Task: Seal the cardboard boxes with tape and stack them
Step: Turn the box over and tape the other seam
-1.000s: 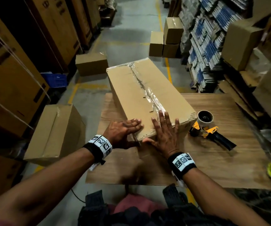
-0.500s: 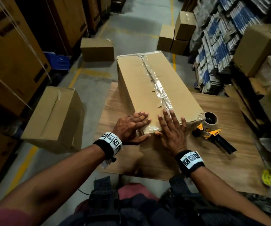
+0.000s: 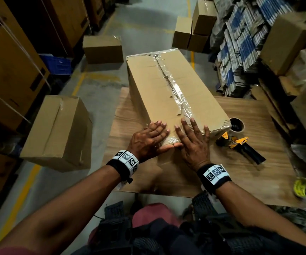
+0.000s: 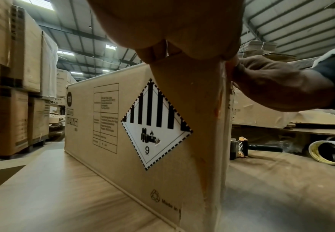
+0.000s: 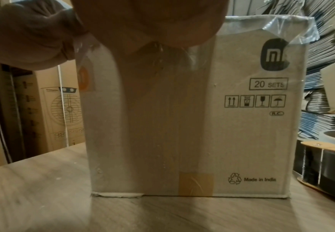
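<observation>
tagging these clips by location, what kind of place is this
Most likely a warehouse packing area: tall stacks of large cartons under a high metal roof, yellow aisle lines on the floor, and a tape dispenser beside a taped box.

Head view: from above, facing forward and down over the long taped brown cardboard box [image 3: 174,92] on the wooden table [image 3: 244,173]. Wrist views: low, near table height, very close against that box's near end [image 5: 242,125], seen in all three.
</observation>
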`<action>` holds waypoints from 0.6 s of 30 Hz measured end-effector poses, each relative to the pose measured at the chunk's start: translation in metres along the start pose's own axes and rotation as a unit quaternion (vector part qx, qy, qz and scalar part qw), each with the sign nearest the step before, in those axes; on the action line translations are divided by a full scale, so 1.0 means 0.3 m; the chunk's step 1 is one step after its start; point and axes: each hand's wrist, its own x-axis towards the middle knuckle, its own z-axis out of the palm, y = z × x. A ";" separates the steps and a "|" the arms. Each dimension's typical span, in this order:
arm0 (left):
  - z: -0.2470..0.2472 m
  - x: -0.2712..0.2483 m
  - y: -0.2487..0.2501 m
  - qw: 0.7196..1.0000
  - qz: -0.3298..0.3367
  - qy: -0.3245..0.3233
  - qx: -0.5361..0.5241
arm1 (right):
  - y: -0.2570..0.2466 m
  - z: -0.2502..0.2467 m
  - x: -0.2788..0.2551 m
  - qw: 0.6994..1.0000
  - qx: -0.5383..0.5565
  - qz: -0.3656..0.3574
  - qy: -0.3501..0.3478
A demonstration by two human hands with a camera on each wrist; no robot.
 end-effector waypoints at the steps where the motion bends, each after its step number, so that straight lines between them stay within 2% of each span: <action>1: -0.003 -0.003 0.002 1.000 -0.007 -0.006 -0.015 | -0.002 -0.004 0.000 1.000 0.003 0.001 -0.006; 4: -0.016 -0.013 0.027 0.992 -0.070 -0.019 -0.099 | -0.006 -0.028 0.005 0.999 0.035 0.016 -0.033; 6: -0.034 -0.012 0.056 0.978 -0.126 -0.014 -0.168 | -0.010 -0.058 0.007 0.996 0.081 0.028 -0.037; 8: -0.058 0.007 0.080 0.954 -0.213 0.019 -0.211 | 0.015 -0.095 0.023 0.986 0.150 0.068 0.001; 10: -0.093 0.050 0.106 0.919 -0.331 0.049 -0.211 | 0.091 -0.113 0.056 0.976 0.152 0.141 0.072; 12: -0.136 0.108 0.126 0.859 -0.455 0.002 -0.234 | 0.208 -0.144 0.112 0.957 0.138 0.234 0.099; 13: -0.145 0.128 0.125 0.822 -0.507 -0.026 -0.258 | 0.258 -0.162 0.147 0.945 0.157 0.277 0.081; 14: -0.141 0.139 0.121 0.779 -0.553 -0.047 -0.291 | 0.306 -0.171 0.172 0.925 0.192 0.327 0.037; 16: -0.121 0.165 0.116 0.682 -0.627 -0.047 -0.373 | 0.390 -0.166 0.218 0.865 0.267 0.418 -0.073; 18: -0.094 0.189 0.124 0.593 -0.667 -0.035 -0.450 | 0.437 -0.147 0.264 0.830 0.314 0.434 -0.154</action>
